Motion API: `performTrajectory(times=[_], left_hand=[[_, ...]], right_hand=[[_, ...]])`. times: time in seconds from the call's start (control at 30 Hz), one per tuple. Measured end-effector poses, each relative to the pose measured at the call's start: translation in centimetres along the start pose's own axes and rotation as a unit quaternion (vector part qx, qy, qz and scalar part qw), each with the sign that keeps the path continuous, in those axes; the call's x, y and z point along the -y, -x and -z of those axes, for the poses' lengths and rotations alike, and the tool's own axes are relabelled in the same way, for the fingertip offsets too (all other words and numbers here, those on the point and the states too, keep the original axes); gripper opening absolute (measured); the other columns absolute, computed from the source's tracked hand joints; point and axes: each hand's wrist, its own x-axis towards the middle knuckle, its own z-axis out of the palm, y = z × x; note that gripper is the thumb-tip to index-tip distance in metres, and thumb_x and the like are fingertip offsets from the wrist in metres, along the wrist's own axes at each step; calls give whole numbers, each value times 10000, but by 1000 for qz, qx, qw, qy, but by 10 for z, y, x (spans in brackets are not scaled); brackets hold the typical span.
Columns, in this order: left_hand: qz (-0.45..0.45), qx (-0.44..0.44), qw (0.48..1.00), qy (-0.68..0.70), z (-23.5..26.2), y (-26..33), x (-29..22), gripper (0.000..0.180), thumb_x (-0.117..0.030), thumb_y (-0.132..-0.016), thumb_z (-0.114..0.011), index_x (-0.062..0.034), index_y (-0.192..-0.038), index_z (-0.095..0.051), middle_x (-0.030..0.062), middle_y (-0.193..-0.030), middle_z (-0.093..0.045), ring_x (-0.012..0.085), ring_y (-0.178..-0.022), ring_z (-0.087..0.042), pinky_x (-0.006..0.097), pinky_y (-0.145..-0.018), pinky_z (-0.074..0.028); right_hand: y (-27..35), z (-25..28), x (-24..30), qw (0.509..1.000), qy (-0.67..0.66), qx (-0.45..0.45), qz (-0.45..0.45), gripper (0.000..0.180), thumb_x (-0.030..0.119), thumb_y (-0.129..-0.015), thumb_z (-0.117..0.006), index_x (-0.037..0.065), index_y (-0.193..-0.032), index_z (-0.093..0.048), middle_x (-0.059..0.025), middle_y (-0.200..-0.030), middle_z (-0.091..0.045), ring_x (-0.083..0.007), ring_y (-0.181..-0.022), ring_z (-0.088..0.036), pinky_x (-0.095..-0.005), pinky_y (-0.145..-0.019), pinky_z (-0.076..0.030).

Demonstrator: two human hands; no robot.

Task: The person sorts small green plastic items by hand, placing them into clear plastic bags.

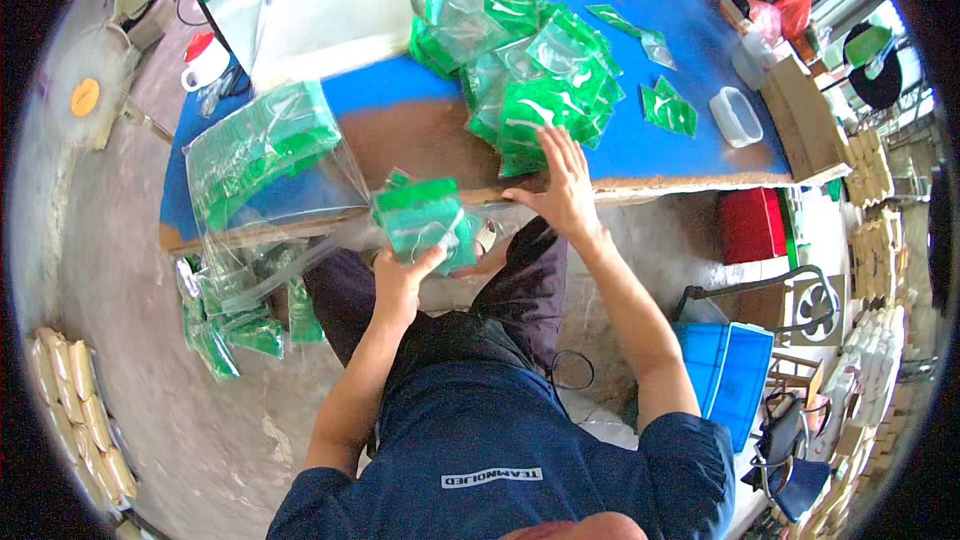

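Observation:
A small stack of green-and-clear plastic packets (422, 218) is gripped in my left hand (402, 288), over my lap just off the table's near edge. My right hand (565, 190) has its fingers stretched and thumb apart, with nothing in it. Its fingertips overlap the near side of a large heap of green plastic packets (545, 80); whether they touch cannot be told. To the left, a big clear plastic bag (265, 135) with green packets inside lies on the blue table (400, 90) and hangs over its front edge.
An open pale box (335, 25) stands at the back left, beside a white-and-red jug (205, 62). Loose packets (668, 108) and a clear plastic tub (735, 118) lie to the right. More packets (250, 328) are below the table at left. A blue crate (722, 370) stands at my right.

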Motion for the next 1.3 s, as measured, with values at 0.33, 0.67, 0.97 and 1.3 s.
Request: performTrajectory(times=[0.33,0.67,0.97,1.3], left_hand=[[-13,11,987,-163,25,14,-13,395,-68,-776,-766,6,-1136,-622,91,-984,-696,190,-796,-678,329,-598,-577],[90,203,942,250,28,5,-33,537,-155,-791,-761,-51,-1283,-574,148,-1354,-571,307,-1326,-461,551,-1105,-347],[33,154,984,-87,6,-1,-45,358,-19,-778,-742,-2,-1113,-615,106,-975,-690,229,-668,-689,359,-458,-588],[-18,77,993,-89,14,2,-25,418,-36,-799,-734,3,-1182,-572,109,-1028,-669,224,-821,-685,366,-513,-614]], right_hand=[[7,-2,-15,972,-167,-30,-162,163,30,-935,-600,17,-1092,-641,-142,-985,-690,-200,-942,-657,-311,-839,-495],[-28,38,-1,738,-576,111,-334,228,242,-999,-577,26,-1006,-650,54,-862,-592,-31,-794,-505,-218,-704,-416],[-18,27,39,663,-561,375,-324,350,289,-989,-590,-8,-1172,-621,-18,-999,-657,-55,-866,-578,-209,-745,-476],[7,14,36,714,-517,317,-349,425,340,-988,-587,-43,-1173,-606,-78,-962,-665,-123,-736,-649,-250,-627,-557]])
